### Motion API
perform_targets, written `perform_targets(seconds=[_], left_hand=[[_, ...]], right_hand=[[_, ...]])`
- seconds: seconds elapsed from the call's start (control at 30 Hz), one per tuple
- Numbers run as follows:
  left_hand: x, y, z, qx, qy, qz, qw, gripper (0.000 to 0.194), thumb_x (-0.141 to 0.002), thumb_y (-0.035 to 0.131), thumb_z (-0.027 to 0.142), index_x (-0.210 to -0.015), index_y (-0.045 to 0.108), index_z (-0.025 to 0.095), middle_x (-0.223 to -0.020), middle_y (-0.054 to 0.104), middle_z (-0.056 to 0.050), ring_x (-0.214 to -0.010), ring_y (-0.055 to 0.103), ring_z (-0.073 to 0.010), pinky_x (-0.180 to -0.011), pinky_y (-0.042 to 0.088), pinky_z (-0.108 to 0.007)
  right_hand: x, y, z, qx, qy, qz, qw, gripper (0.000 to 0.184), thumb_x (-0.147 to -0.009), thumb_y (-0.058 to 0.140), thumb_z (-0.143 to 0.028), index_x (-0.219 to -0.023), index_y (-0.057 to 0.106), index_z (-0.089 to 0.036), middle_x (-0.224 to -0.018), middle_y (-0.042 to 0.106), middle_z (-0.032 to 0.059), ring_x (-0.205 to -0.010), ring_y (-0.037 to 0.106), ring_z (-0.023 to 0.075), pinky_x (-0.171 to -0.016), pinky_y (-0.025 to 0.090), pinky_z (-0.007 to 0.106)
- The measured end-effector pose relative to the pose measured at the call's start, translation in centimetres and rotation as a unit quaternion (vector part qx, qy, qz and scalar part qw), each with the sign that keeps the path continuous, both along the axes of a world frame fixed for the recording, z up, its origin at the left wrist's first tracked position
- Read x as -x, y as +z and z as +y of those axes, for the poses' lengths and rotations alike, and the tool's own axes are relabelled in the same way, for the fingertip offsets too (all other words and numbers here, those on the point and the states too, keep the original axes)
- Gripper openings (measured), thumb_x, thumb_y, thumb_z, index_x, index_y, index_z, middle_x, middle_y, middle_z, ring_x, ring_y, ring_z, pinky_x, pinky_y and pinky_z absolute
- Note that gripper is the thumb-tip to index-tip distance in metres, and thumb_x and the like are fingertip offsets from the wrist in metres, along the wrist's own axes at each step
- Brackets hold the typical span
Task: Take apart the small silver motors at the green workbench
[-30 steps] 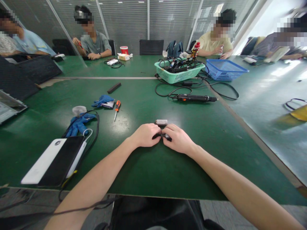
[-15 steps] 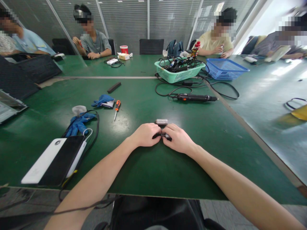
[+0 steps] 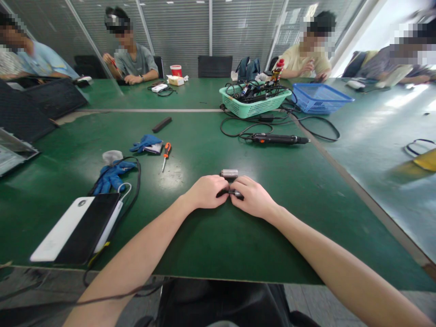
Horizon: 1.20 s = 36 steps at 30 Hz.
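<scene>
I'm seeing a screwdriver (image 3: pixel 166 153) lying on the desk (image 3: pixel 204 245). The left hand (image 3: pixel 210 191) is holding a small dark piece (image 3: pixel 222 193), a silver tube (image 3: pixel 229 173) is lying just past it, and the right hand (image 3: pixel 251 196) is holding a shiny bit (image 3: pixel 237 194) beside the dark piece.

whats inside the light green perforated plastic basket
Tangled black cables and dark pieces fill the light green perforated plastic basket. A red-topped item rises at its right rear; whether it stands inside is unclear. Whatever lies beneath the heap is covered.
</scene>
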<state>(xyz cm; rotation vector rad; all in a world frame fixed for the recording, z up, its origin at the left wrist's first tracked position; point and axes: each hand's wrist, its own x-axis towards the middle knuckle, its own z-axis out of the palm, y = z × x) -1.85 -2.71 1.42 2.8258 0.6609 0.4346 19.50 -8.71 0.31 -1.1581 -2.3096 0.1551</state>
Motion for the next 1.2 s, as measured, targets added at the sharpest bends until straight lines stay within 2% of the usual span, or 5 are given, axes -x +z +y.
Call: perform_targets(seconds=[0.57,1.2], left_hand=[[-0.01,0.04,-0.15,-0.001,0.002,-0.002,1.000,0.012,-0.092,0.057,0.030,-0.093,0.062,0.019,-0.093,0.067,-0.005,-0.088,0.063,-0.0203,-0.079,0.048,-0.033],[-0.03,0.18,-0.15,-0.003,0.002,0.003,1.000,0.012,-0.092,0.057,0.030,-0.092,0.062,0.019,-0.092,0.067,-0.005,-0.088,0.063,-0.0201,-0.079,0.048,-0.033]], right_hand=[[-0.07,-0.39,0.04,0.003,0.002,0.009,1.000,0.006,-0.090,0.059,-0.017,-0.092,0.063,-0.022,-0.098,0.065,0.0082,-0.096,0.060,0.0245,-0.085,0.052,0.040],[0.15,0.20,-0.12,0.003,0.002,0.008,1.000,0.007,-0.090,0.058,-0.016,-0.091,0.062,-0.022,-0.097,0.065,0.0079,-0.096,0.060,0.0242,-0.085,0.052,0.039]])
